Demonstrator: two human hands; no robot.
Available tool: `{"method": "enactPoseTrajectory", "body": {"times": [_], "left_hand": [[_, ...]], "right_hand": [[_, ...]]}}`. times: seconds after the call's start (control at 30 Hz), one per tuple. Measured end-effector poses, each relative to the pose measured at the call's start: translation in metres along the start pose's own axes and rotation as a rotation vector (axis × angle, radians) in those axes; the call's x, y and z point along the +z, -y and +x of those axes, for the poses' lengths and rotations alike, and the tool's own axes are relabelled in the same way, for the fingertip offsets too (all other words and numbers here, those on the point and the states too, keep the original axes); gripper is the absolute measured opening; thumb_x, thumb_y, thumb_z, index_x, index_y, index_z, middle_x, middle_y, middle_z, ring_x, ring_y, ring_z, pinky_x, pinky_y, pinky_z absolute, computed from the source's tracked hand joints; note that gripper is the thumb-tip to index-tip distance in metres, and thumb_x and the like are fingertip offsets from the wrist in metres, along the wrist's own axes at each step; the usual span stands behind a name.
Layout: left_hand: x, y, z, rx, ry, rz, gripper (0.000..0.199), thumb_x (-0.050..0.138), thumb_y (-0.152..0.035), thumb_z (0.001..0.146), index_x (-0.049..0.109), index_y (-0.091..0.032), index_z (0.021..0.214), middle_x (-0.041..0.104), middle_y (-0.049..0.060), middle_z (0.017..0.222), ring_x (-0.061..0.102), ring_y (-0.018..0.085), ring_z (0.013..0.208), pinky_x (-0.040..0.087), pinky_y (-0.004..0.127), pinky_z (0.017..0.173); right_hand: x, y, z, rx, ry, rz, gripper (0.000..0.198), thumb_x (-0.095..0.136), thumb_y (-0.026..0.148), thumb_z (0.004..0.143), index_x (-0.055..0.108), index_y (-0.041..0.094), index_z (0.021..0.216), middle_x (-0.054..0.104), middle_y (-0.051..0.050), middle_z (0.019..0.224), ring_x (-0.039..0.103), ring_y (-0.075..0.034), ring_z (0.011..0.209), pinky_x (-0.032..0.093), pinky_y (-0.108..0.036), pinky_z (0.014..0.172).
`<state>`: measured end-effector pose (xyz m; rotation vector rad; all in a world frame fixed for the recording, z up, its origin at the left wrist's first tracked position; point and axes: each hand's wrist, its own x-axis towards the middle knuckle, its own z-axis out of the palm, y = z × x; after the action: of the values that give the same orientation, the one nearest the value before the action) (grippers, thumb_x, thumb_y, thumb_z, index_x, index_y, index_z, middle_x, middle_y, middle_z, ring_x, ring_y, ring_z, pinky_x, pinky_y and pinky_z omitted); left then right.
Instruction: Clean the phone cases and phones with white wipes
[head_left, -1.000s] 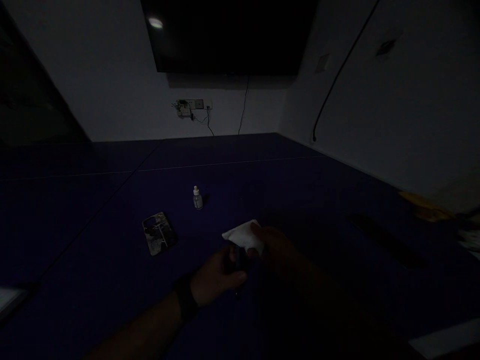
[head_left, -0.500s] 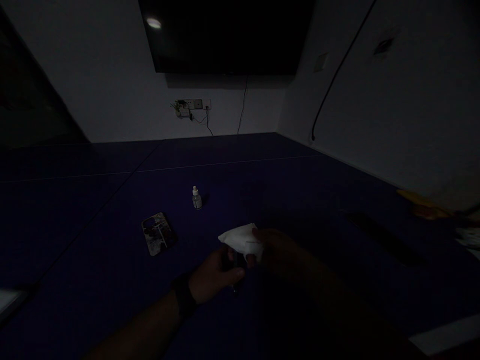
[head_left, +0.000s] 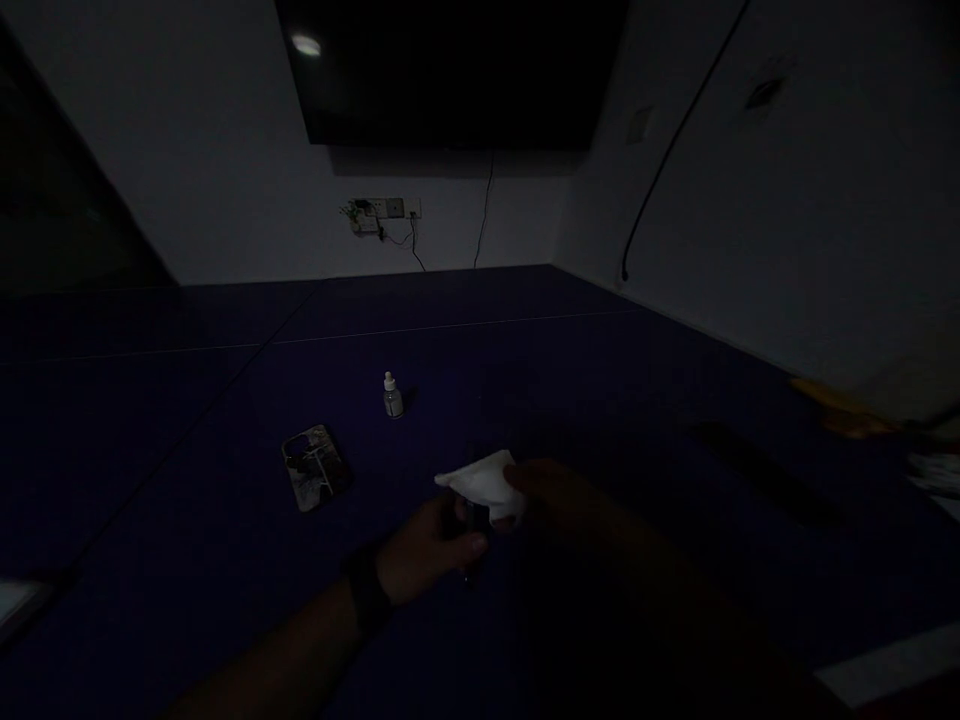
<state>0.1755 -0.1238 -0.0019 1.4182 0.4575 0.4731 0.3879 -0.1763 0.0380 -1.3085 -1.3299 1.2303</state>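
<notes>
My left hand [head_left: 433, 545], with a dark band on its wrist, grips a dark object [head_left: 477, 518] between thumb and fingers; the dim light hides its kind. My right hand [head_left: 544, 487] holds a folded white tissue [head_left: 484, 480] against the top of that object, its fingers closed on the tissue. To the left of my hands a patterned phone case [head_left: 315, 468] lies flat. Beyond it a small dropper bottle [head_left: 393, 398] with a white cap stands upright.
The purple tabletop [head_left: 465, 370] reaches back to the wall. A dark long object [head_left: 757, 470] lies to the right, with a yellow item [head_left: 840, 408] near the right wall. Above hang a large screen [head_left: 457, 75] and wall sockets [head_left: 386, 208] with cables.
The white tissue has shifted and opened out slightly over the dark object, with my right hand on it. My left hand keeps its grip almost unmoved.
</notes>
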Motion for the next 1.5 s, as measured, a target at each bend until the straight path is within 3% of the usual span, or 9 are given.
{"method": "enactPoseTrajectory", "body": {"times": [0.13,0.23,0.33,0.4,0.6,0.83,1.1,1.3,1.5], "left_hand": [[0.0,0.0,0.001,0.013,0.02,-0.009,0.076,0.078,-0.074,0.067,0.056,-0.015,0.111,0.062,0.006,0.097,0.058,0.02,0.088,0.046,0.033,0.078],[0.0,-0.002,0.0,0.005,0.044,-0.005,0.076,0.079,-0.072,0.067,0.057,-0.014,0.111,0.062,0.007,0.098,0.057,0.02,0.087,0.045,0.032,0.078],[-0.002,0.0,-0.001,-0.003,0.038,0.003,0.076,0.079,-0.071,0.068,0.058,-0.014,0.114,0.063,0.007,0.096,0.057,0.021,0.087,0.045,0.033,0.078],[-0.002,0.001,0.0,-0.009,0.029,-0.002,0.076,0.079,-0.071,0.067,0.059,-0.014,0.113,0.062,0.007,0.095,0.057,0.02,0.086,0.045,0.033,0.077],[0.004,-0.008,0.0,0.095,0.03,-0.018,0.074,0.077,-0.071,0.071,0.06,-0.018,0.119,0.063,0.009,0.104,0.056,0.027,0.106,0.044,0.04,0.095],[0.0,-0.008,-0.002,-0.032,0.056,0.018,0.078,0.078,-0.075,0.065,0.059,-0.013,0.109,0.058,0.003,0.09,0.051,0.016,0.078,0.042,0.029,0.07],[-0.003,0.002,-0.001,0.005,0.026,-0.035,0.076,0.072,-0.079,0.069,0.059,-0.014,0.107,0.059,0.003,0.083,0.053,0.013,0.068,0.04,0.025,0.06],[-0.003,0.0,-0.002,-0.041,0.065,-0.131,0.08,0.085,-0.07,0.059,0.055,-0.015,0.108,0.057,0.001,0.086,0.052,0.012,0.072,0.042,0.026,0.064],[-0.007,-0.003,-0.003,-0.12,0.171,-0.183,0.093,0.098,-0.053,0.047,0.053,-0.017,0.12,0.058,0.003,0.1,0.052,0.014,0.081,0.042,0.026,0.069]], "right_hand": [[0.003,0.012,-0.007,0.012,-0.023,-0.147,0.058,0.056,0.068,0.087,0.075,0.015,0.076,0.072,-0.006,0.073,0.064,-0.019,0.066,0.05,-0.032,0.067],[0.004,0.02,-0.007,-0.204,-0.055,-0.381,0.045,0.047,0.052,0.099,0.076,0.019,0.105,0.075,-0.009,0.105,0.069,-0.025,0.096,0.052,-0.041,0.09],[0.005,0.02,-0.005,-0.441,0.059,-0.572,0.044,0.041,0.038,0.103,0.057,0.024,0.142,0.061,-0.009,0.142,0.057,-0.024,0.128,0.04,-0.044,0.112],[0.005,0.019,-0.005,-0.504,0.112,-0.689,0.047,0.04,0.032,0.103,0.048,0.024,0.149,0.053,-0.008,0.15,0.052,-0.022,0.135,0.038,-0.043,0.115],[0.003,0.016,-0.013,-0.602,0.256,-0.835,0.046,0.042,0.028,0.103,0.05,0.025,0.148,0.055,-0.006,0.149,0.055,-0.022,0.132,0.043,-0.04,0.112],[0.002,0.004,0.002,-0.605,-0.006,-0.84,0.05,0.04,0.024,0.102,0.045,0.023,0.151,0.051,-0.01,0.151,0.052,-0.023,0.135,0.042,-0.044,0.113],[0.005,0.009,-0.01,-0.721,0.269,-0.894,0.062,0.045,0.019,0.095,0.037,0.024,0.155,0.048,-0.008,0.153,0.049,-0.022,0.138,0.042,-0.041,0.112],[0.003,0.0,0.002,-0.639,0.053,-0.927,0.067,0.039,0.01,0.092,0.033,0.023,0.157,0.041,-0.009,0.158,0.045,-0.023,0.142,0.039,-0.046,0.115],[0.001,-0.002,0.003,-0.636,0.035,-0.924,0.066,0.037,0.01,0.093,0.034,0.024,0.157,0.044,-0.007,0.156,0.046,-0.021,0.141,0.04,-0.043,0.116]]}}
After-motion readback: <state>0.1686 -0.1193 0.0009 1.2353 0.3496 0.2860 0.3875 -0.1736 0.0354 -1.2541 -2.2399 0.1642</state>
